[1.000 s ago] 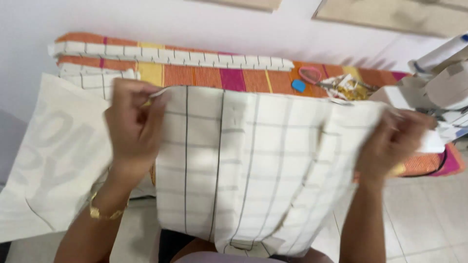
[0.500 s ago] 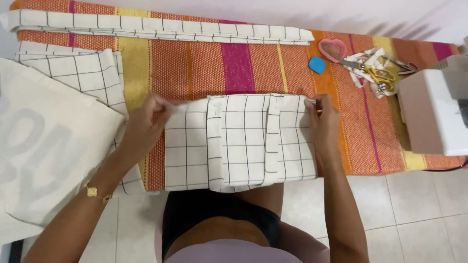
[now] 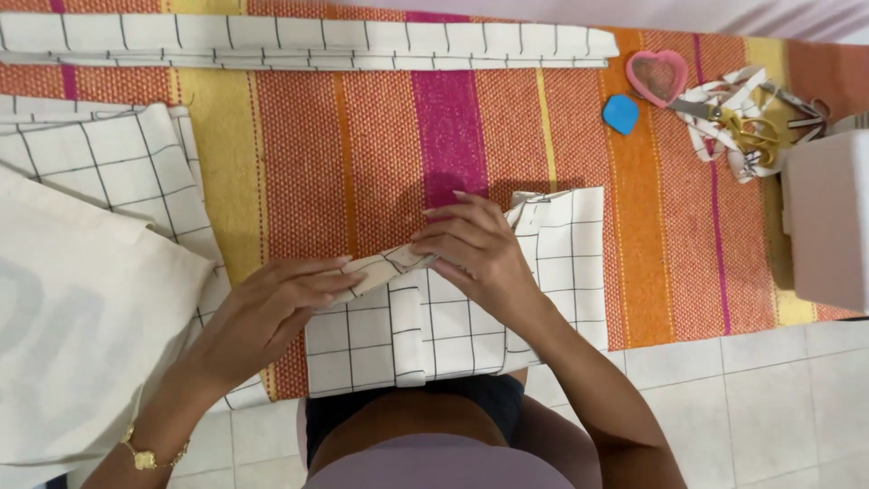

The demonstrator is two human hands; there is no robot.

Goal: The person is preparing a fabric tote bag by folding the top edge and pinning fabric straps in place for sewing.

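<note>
The folded cloth (image 3: 507, 299) lies at the worktop's (image 3: 299, 163) near edge, with both hands on its top fold. A long strip (image 3: 299, 43) runs along the far edge. The scissors (image 3: 742, 122) lie by the far right corner.

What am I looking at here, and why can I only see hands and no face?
The camera sits on the person's head and looks down, so you see only their arms. The left hand and right hand both pinch the top edge of a white checked cloth, folding it over. It lies on a striped orange mat. Farther away lie a long folded checked strip, a pink heart-shaped ring, a small blue piece and scissors.
</note>
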